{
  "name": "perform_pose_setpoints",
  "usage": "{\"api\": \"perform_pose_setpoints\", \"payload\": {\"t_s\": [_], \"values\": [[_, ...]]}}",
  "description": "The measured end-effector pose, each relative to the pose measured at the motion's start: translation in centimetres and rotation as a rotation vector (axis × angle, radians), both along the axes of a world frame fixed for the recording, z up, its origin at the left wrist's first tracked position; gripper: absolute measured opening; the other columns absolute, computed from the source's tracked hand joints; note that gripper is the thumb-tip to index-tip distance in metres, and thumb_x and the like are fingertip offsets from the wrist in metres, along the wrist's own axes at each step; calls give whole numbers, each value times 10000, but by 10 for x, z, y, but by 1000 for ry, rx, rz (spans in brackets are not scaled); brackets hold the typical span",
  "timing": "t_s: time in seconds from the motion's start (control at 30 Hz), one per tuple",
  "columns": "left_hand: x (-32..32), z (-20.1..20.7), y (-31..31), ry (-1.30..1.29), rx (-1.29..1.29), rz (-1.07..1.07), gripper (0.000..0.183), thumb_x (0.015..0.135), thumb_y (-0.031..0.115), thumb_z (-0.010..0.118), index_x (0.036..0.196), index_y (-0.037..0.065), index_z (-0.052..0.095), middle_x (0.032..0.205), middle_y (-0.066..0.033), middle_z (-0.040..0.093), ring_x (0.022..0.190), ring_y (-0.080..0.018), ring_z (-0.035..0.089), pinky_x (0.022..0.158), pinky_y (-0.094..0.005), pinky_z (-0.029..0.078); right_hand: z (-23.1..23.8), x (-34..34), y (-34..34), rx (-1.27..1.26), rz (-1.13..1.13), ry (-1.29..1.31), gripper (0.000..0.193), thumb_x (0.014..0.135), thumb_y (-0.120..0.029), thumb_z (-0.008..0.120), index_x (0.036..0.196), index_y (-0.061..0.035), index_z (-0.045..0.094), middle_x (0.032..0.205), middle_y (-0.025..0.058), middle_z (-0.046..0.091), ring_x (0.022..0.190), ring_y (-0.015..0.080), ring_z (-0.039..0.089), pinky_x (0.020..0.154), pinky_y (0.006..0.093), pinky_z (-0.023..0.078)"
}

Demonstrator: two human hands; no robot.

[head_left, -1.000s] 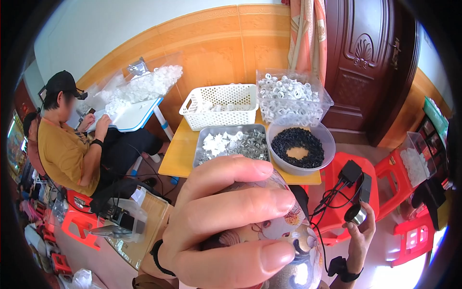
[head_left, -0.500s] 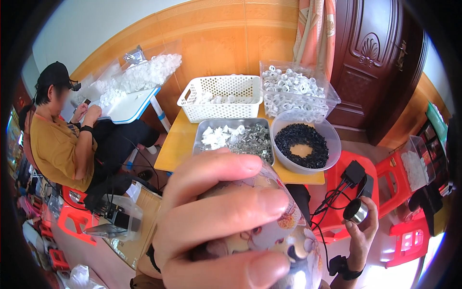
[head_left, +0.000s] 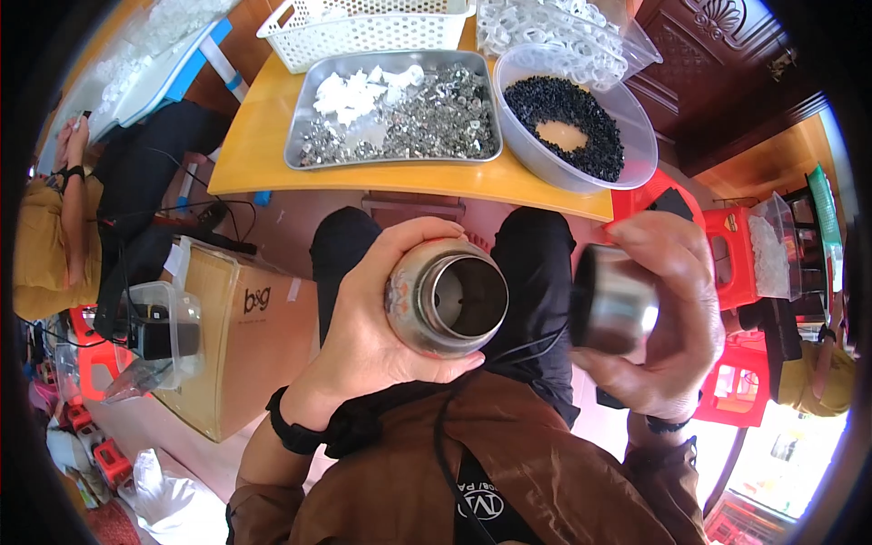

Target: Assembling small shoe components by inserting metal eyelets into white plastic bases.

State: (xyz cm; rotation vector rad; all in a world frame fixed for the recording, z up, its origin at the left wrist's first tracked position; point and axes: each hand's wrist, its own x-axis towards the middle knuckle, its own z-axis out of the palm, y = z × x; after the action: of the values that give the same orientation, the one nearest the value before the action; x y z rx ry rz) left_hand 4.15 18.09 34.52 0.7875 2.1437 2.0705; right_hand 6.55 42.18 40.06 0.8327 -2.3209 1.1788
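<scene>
My left hand [head_left: 363, 309] is wrapped round a thermos flask [head_left: 409, 313] with a flowered outside. Its mouth is uncovered and faces up, showing the metal inside. To the right, my right hand [head_left: 677, 313] holds a shiny metal cup-shaped lid [head_left: 619, 304] between thumb and fingers, tipped sideways and slightly blurred. Lid and flask are apart, both over my lap. Beyond them on the yellow table [head_left: 263, 136] stands a metal tray [head_left: 391, 165] with small metallic pieces and white pieces.
Behind the tray is a white basket [head_left: 363, 41]. A clear tub [head_left: 636, 136] of black pieces stands beside a clear bin of white rings [head_left: 554, 41]. A cardboard box [head_left: 241, 345] sits on the floor at left, near a seated person [head_left: 59, 236]. Red stools [head_left: 731, 263] are at right.
The flask has come down from close to my head to over my lap, its mouth now showing. My right hand has brought the lid closer to it. My view has tilted down.
</scene>
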Motion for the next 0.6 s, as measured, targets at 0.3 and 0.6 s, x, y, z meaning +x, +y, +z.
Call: {"api": "perform_pose_setpoints", "payload": {"t_s": [0.3, 0.6], "values": [[17, -31, 4, -68, -82, 47, 745, 537, 132, 861, 1186, 75, 501, 1109, -82, 584, 993, -192, 593, 886, -304, 459, 16, -8, -38, 335, 175, -143, 568, 543, 21, 767, 1081, -29, 591, 1076, 140, 569, 935, 310, 605, 777, 384, 511], [12, -42, 2, -69, -104, -14, 715, 529, 150, 839, 1162, 67, 519, 1074, -98, 582, 970, -271, 590, 874, -333, 462, 8, -24, -42, 603, 350, -71, 495, 572, -60, 770, 1037, -24, 605, 1020, 141, 572, 860, 312, 614, 678, 379, 525]]}}
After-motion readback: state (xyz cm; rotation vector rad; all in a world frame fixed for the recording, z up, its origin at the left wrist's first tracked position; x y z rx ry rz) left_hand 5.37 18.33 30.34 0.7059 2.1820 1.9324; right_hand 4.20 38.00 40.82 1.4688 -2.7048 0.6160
